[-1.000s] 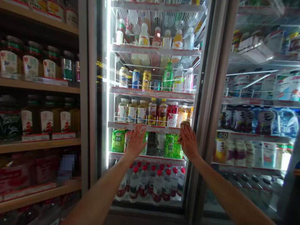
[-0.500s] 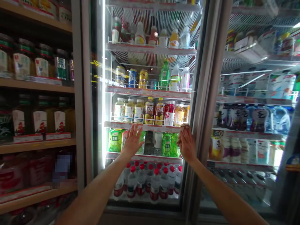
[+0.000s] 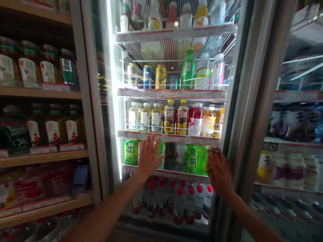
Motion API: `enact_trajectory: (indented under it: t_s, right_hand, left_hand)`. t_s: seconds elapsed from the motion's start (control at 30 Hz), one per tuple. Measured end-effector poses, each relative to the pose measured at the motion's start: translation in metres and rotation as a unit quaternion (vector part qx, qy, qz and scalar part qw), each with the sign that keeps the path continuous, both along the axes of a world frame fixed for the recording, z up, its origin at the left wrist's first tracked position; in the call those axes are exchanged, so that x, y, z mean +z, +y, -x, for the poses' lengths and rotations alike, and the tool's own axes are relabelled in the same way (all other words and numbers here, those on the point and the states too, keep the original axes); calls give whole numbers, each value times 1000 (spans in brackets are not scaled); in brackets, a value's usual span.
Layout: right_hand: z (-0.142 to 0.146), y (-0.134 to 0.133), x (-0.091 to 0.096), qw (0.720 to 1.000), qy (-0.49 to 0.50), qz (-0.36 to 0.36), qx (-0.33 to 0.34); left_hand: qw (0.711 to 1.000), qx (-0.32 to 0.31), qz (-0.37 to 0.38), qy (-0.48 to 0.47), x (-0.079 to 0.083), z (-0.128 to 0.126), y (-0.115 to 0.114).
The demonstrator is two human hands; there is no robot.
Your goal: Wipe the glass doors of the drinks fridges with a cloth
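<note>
My left hand point(image 3: 150, 156) is raised with its fingers spread, palm toward the glass front of a lit drinks fridge. It holds nothing and covers part of the green bottles behind it. On the right, my right hand point(image 3: 222, 171) presses a crumpled brownish cloth point(image 3: 209, 165) toward the glass, near the metal door frame point(image 3: 262, 101). Most of the cloth is hidden under the fingers. Whether the left palm actually touches the glass I cannot tell. Behind the hands, a green bottle point(image 3: 192, 158) stands on a fridge shelf.
Fridge shelves hold cans, tea bottles point(image 3: 182, 116) and red-capped bottles point(image 3: 178, 205). To the left is a wooden shelf point(image 3: 45, 92) with jars and bottles. Right of the frame, another glass-fronted fridge section holds purple-labelled bottles point(image 3: 294, 169).
The view has shifted so the fridge appears larger. My right hand with the cloth sits lower and further right in view; the left hand stays spread, slightly right and lower.
</note>
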State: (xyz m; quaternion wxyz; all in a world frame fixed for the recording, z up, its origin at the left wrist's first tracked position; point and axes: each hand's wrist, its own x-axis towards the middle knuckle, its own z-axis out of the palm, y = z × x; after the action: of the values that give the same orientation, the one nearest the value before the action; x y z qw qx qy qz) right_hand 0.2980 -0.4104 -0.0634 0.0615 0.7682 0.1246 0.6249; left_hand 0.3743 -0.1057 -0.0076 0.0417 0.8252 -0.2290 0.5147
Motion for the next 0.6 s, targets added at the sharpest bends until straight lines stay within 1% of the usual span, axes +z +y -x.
enact_trajectory:
  t_s: [0.13,0.2,0.23,0.3,0.4,0.47,0.5,0.53,0.57,0.6]
  right_hand:
    - [-1,12,-4,1000,2,-26,16]
    - [-3,26,1,999,10,-22,28]
    - [-6,34,7,999,14,-13,36]
    - [-14,53,25,999,18,13,49]
    - [-32,80,69,997,0,44,57]
    - [-42,94,96,998,-25,38,46]
    - [-44,100,104,998,-23,35,39]
    - [-46,104,108,998,-18,42,36]
    - [-45,109,107,997,-4,61,35]
    - [-44,112,104,995,17,96,37]
  left_hand:
    - [1000,-15,2,-19,-2,2,2]
    - [1000,-25,-2,-14,-1,5,5]
    - [999,-30,-7,-10,-1,6,7]
    - [999,-36,-23,-6,2,8,14]
    - [999,-17,-33,-9,12,6,26]
    - [1000,4,-24,-3,19,3,32]
    - [1000,12,-20,3,23,2,34]
    - [1000,19,-14,12,26,2,37]
    - [999,26,-7,22,28,2,38]
    - [999,30,-4,32,29,3,40]
